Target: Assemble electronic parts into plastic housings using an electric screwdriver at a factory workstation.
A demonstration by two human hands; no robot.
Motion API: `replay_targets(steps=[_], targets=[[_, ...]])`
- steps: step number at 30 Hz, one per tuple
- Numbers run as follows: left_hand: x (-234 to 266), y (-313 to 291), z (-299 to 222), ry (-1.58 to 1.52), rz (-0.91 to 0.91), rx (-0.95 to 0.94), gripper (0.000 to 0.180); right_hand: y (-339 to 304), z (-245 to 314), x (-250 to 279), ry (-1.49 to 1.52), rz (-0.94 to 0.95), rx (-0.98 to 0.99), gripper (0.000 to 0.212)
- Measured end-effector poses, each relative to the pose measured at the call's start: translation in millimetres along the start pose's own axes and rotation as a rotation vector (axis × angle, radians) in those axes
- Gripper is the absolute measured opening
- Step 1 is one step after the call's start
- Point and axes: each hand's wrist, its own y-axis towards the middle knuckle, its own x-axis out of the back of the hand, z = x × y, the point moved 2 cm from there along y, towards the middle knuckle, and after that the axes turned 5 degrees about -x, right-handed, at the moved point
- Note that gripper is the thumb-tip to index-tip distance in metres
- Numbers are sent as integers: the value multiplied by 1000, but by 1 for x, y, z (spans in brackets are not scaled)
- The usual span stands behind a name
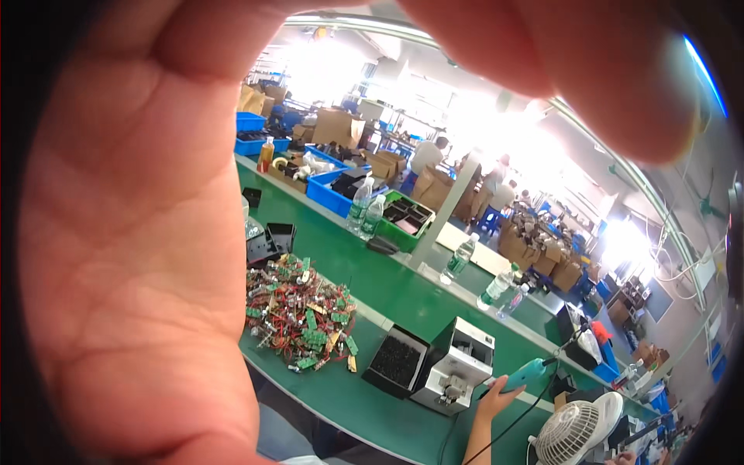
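My left hand (143, 256) is very close to the camera, with its palm filling the left side. Its digits arch across the top toward the upper right, spread wide, and nothing shows between them. The wrist is hidden. My right hand does not appear. Past the palm, a heap of small green circuit boards (314, 337) with red wires and metal parts lies on the green table (333, 399). Beside the heap stand a black box (397, 360) of small dark pieces and a white-and-black bench machine (457, 364).
A co-worker's hand (500, 399) holds a teal electric screwdriver (527, 373). A white fan (573, 430) stands at the lower right. Plastic bottles (459, 260), a blue bin (332, 198) and a green crate (407, 221) line the far side. People and cardboard boxes (337, 128) fill the background.
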Motion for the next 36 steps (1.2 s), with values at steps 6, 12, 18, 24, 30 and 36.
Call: replay_targets(steps=[6,12,18,24,30,36], targets=[[-3,-60,19,46,-57,266,81,17,-8,-31,-49,96,135,38],[-65,-112,23,-71,-32,503,77,16,8,-21,-119,-68,164,42],[-105,-299,-54,36,225,1100,29,5,17,-23,-388,-80,123,55],[-126,-349,-77,116,739,1001,12,14,9,-3,-84,-73,31,47],[-131,-372,-81,93,998,959,16,59,-5,9,466,-327,-154,41],[-147,-372,-77,10,1000,1015,16,164,-130,96,-613,-473,-272,56]])
